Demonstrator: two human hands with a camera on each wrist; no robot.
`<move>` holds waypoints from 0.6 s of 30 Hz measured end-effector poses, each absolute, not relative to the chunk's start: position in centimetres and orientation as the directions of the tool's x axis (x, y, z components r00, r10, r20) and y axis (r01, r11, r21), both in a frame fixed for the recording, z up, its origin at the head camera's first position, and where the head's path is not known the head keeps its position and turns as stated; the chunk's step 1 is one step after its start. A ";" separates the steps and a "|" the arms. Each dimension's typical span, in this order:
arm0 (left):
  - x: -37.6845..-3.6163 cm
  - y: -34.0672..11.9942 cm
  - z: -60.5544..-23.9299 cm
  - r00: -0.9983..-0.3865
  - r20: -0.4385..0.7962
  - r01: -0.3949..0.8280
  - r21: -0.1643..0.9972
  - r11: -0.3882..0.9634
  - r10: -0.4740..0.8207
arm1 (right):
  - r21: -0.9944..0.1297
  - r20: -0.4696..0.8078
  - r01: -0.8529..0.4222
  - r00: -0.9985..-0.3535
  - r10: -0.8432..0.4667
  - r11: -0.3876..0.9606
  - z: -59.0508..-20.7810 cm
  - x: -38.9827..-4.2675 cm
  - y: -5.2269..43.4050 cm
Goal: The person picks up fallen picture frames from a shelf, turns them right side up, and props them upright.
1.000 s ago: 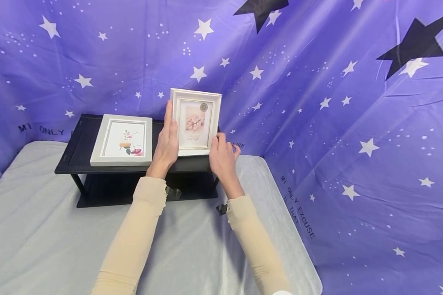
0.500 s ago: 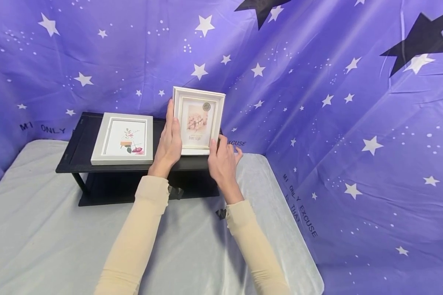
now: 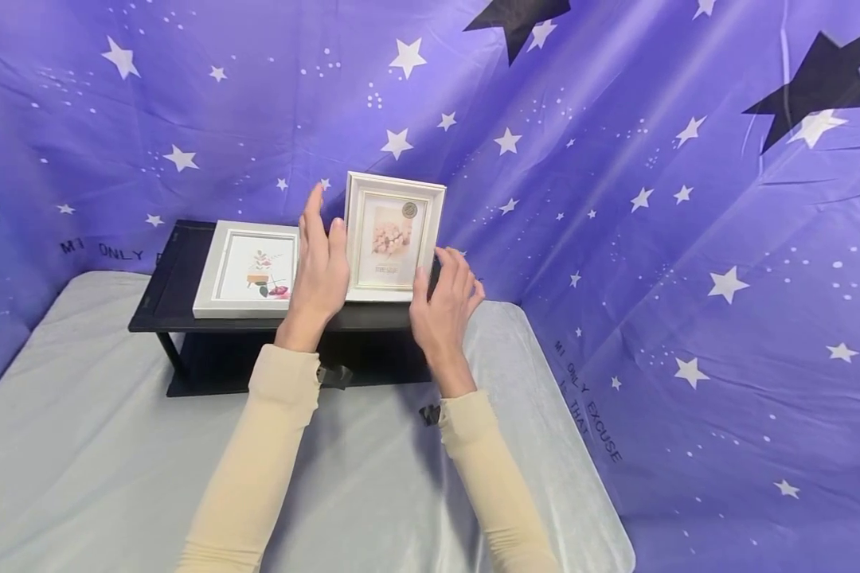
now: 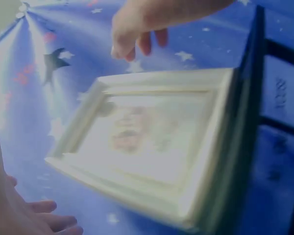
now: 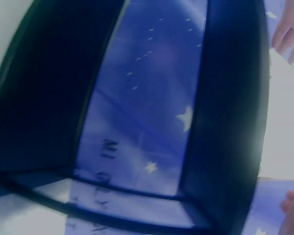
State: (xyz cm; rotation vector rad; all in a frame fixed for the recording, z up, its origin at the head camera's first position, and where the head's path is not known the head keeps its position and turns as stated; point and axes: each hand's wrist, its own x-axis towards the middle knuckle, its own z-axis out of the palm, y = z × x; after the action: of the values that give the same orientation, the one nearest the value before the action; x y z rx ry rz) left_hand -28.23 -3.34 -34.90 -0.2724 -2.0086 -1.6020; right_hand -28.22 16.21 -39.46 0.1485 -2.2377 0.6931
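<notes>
A white picture frame (image 3: 394, 236) with a pink flower print stands upright at the right end of the black two-tier shelf (image 3: 168, 274). To its left my left hand (image 3: 318, 274) is raised with straight fingers. In the left wrist view a gap separates that hand (image 4: 34, 210) from the frame (image 4: 142, 139). By the frame's lower right side is my right hand (image 3: 446, 306), its fingers loosely bent; the left wrist view shows this right hand (image 4: 142, 32) apart from the frame too. Neither hand holds anything.
A grey-white picture frame (image 3: 211, 290) with a plant print appears to lie face up on the shelf's left part, partly behind my left hand. The shelf stands on a grey cloth-covered surface (image 3: 373, 485). Purple star-patterned cloth (image 3: 616, 263) hangs behind and at the right.
Both hands were against the white frame's sides. Now they have let go: the left hand has moved left, the right hand's fingers have loosened. The frame stays upright on the shelf.
</notes>
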 end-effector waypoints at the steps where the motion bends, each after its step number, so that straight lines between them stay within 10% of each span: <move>1: -27.9 -3.7 -34.5 -0.817 0.545 0.489 0.828 0.276 -0.189 | -0.418 0.742 -0.349 -0.663 0.094 0.838 -39.2 -28.0 15.8; 13: -24.8 -10.2 -32.5 -0.775 0.586 0.459 0.779 0.428 -0.237 | -0.320 0.857 -0.659 -0.507 -0.088 0.681 -37.8 -26.7 9.5; 18: -23.6 -13.2 -32.5 -0.807 0.540 0.358 0.770 0.527 -0.241 | -0.332 0.835 -0.663 -0.537 -0.118 0.671 -37.9 -26.4 7.3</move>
State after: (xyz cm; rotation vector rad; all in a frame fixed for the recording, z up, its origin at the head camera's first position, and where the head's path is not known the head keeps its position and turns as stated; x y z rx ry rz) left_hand -23.60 -13.16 -32.51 -0.0951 -2.1604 -1.2813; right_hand -26.39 7.30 -37.94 0.6023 -2.0415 0.8212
